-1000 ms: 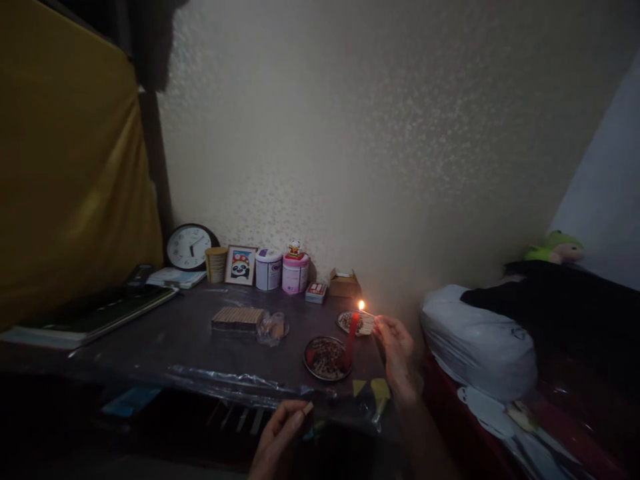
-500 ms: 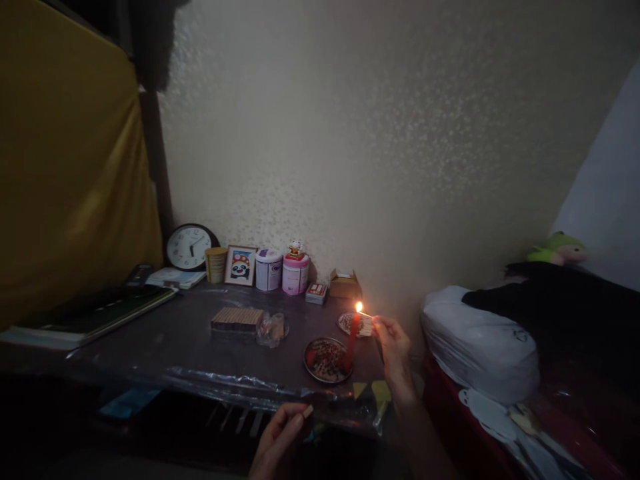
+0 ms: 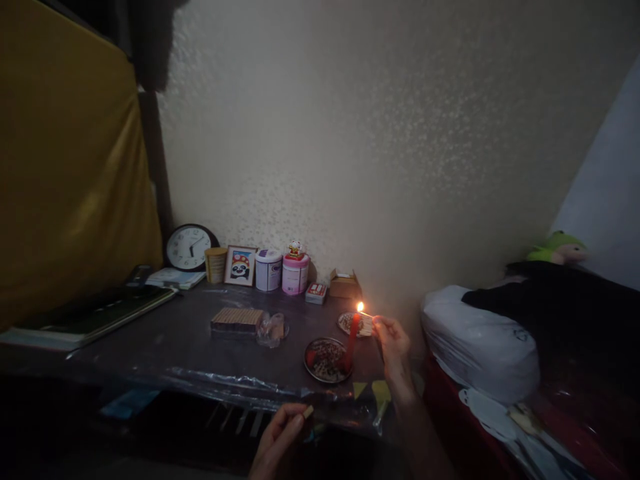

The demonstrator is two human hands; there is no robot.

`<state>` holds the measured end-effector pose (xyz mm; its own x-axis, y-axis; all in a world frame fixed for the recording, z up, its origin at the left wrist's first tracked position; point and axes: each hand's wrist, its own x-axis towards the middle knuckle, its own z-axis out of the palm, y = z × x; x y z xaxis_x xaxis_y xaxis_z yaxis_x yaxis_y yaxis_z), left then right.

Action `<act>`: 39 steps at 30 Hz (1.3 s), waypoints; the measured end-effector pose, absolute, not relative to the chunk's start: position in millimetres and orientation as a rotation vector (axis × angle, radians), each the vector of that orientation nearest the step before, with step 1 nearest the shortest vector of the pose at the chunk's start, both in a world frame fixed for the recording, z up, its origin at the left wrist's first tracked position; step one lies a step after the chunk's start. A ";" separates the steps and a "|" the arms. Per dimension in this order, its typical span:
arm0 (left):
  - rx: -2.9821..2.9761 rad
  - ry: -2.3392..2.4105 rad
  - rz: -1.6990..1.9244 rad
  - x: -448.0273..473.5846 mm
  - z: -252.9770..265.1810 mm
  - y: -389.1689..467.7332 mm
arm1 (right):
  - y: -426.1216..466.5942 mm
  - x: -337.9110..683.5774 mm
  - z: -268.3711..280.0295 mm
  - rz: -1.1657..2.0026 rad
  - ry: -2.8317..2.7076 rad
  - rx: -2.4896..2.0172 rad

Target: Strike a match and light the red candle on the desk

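Dim home room, round dark-rimmed white clock [image 3: 190, 247] and rectangular brown-framed panda picture [image 3: 241, 265] beyond left hand [image 3: 281, 433], green-hooded plush doll [image 3: 557, 248] well right of right hand [image 3: 394, 341], hanging mustard-yellow cloth [image 3: 75, 173] far left of both.

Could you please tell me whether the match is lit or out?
Lit: a bright flame burns on the match in the right hand.

- A dark tabletop [image 3: 170, 340] is covered by clear, glossy plastic sheeting [image 3: 225, 382]
- At the back are set a ribbed yellow cup [image 3: 215, 268], a brown-framed panda picture [image 3: 241, 266], a white-and-purple tin [image 3: 269, 272], a pink-and-white tin [image 3: 295, 277] and an open brown cardboard box [image 3: 345, 287]
- A row of thin tan blocks [image 3: 237, 319] and a round, metal-rimmed dish [image 3: 327, 382] are placed farther forward
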<state>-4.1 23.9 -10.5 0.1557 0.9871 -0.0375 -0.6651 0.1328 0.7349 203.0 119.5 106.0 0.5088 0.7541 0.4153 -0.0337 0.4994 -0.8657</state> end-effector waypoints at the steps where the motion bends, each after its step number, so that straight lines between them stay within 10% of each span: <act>1: 0.656 0.614 1.313 -4.1 -10.7 23.9 | 120.1 203.1 105.4 0.568 -0.921 -0.929; 39: 0.626 0.632 1.243 -2.0 12.4 10.2 | 32.4 290.4 171.3 0.541 -0.971 -0.934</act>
